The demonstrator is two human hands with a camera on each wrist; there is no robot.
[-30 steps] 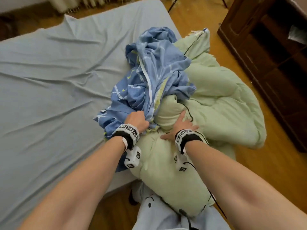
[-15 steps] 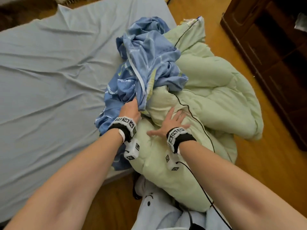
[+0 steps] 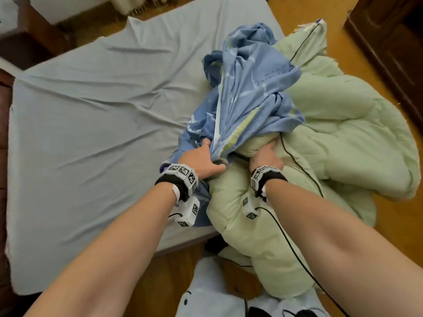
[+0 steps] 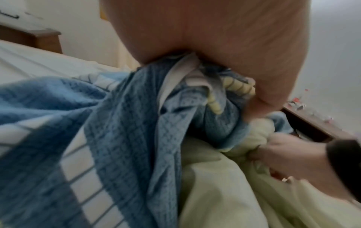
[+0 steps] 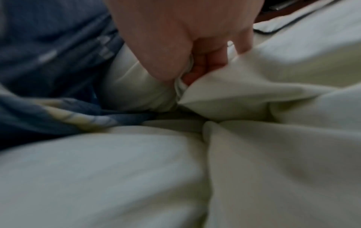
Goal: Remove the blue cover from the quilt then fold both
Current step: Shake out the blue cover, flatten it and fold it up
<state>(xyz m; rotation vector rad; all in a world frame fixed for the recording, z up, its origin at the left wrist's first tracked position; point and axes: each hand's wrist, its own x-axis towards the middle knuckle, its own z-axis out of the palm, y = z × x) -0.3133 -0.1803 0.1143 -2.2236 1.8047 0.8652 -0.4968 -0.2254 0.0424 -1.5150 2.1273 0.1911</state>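
The blue cover [image 3: 249, 92] lies bunched on the right part of the bed, partly over the pale green quilt [image 3: 348, 133]. My left hand [image 3: 201, 156] grips a gathered edge of the blue cover [image 4: 136, 138], which runs taut up from the fist. Just right of it, my right hand [image 3: 266, 156] grips a fold of the quilt [image 5: 244, 95] where it comes out from under the cover. In the right wrist view the fingers [image 5: 207, 61] dig into the pale fabric. The quilt spills off the bed's right edge towards the floor.
The bed's grey-blue sheet [image 3: 91, 124] stretches wide to the left. A dark wooden cabinet [image 3: 393, 49] stands at the right beyond a strip of wooden floor [image 3: 396, 216]. A dark bedside piece [image 3: 34, 35] stands at the far left.
My right hand went from lying flat with spread fingers on the quilt to gripping a fold of it. The left hand kept its hold and the cover is now pulled taut.
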